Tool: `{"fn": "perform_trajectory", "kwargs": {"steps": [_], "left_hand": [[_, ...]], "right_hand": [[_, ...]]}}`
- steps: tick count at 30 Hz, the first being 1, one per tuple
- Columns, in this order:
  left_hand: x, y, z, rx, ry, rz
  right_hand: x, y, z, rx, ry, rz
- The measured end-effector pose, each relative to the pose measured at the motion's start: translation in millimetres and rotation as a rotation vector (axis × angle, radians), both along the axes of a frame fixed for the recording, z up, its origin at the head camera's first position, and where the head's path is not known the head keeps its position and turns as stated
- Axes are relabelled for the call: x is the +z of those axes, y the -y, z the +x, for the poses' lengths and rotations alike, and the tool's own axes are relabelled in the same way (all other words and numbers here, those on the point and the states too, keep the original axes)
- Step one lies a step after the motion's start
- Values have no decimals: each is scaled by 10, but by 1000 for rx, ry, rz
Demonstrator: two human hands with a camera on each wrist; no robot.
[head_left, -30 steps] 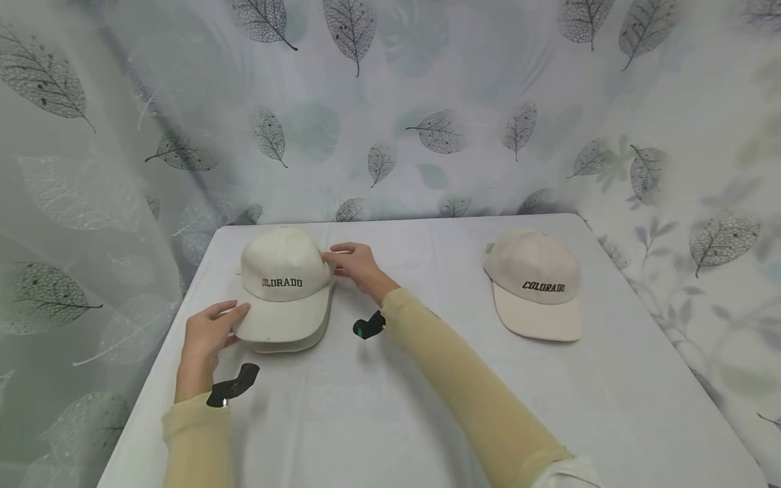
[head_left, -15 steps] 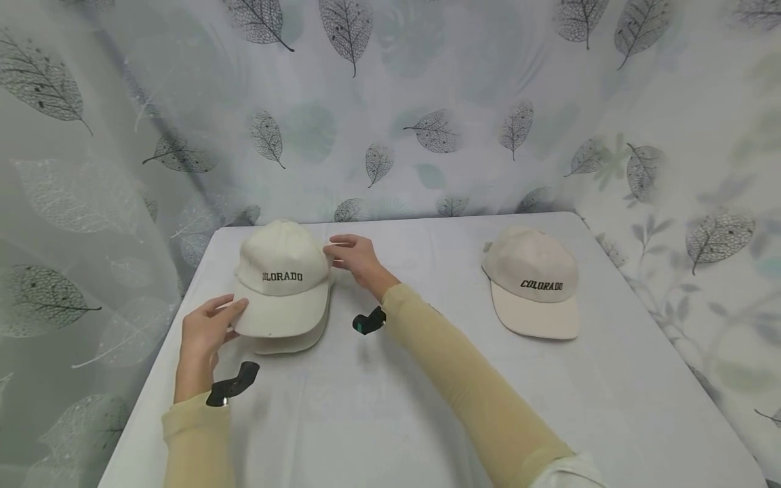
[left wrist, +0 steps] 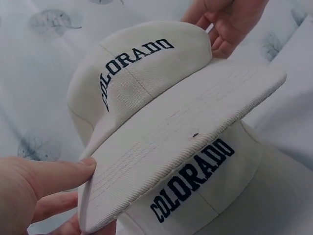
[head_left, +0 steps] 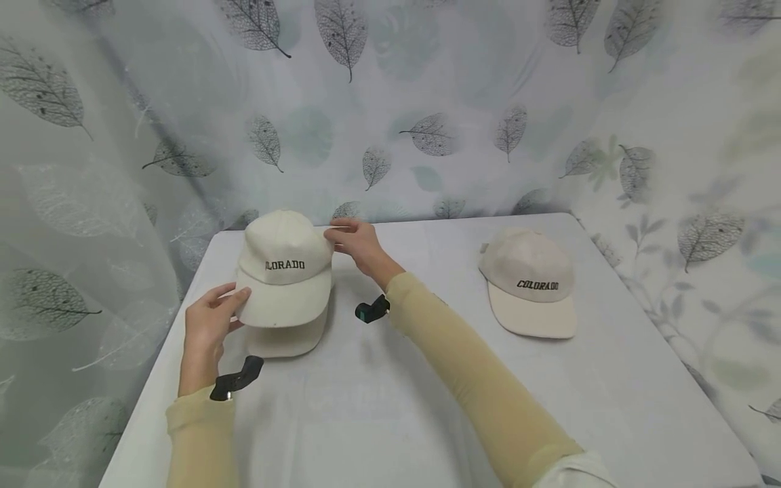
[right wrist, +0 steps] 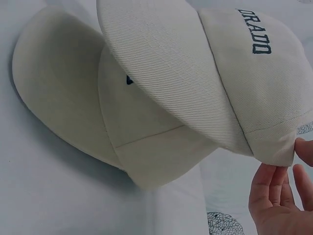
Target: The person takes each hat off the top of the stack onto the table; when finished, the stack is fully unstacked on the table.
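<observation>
Left grip (head_left: pixel 207 317) and right grip (head_left: pixel 358 244) are pinching the upper cap (head_left: pixel 283 276) between them, lower cap (head_left: pixel 285 342) underneath. White table (head_left: pixel 366 407) is stretching right from there to a third cap (head_left: pixel 531 274), leafy curtain (head_left: pixel 332 142) hanging past its back edge.

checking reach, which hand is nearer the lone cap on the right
Right. The right hand is left of the lone cap; the left hand, at the held cap's brim, is farther left.
</observation>
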State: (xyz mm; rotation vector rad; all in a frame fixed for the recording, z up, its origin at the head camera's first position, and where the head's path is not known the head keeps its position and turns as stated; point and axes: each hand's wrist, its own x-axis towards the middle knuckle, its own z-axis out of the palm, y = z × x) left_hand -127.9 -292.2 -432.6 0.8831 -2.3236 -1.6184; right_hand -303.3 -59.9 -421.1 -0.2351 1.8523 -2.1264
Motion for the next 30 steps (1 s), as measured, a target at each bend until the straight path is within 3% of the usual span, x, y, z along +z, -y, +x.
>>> {"fn": "perform_trajectory", "kwargs": {"steps": [8, 17, 24, 30], "left_hand": [[74, -58, -64, 19, -10, -8], [151, -121, -131, 22, -46, -15], [182, -163, -181, 13, -56, 4], [270, -237, -230, -2, -73, -4]], "right_hand": [[56, -50, -34, -7, 11, 4], [101, -105, -80, 15, -38, -18], [206, -180, -81, 61, -82, 43], [275, -213, -120, 32, -122, 30]]}}
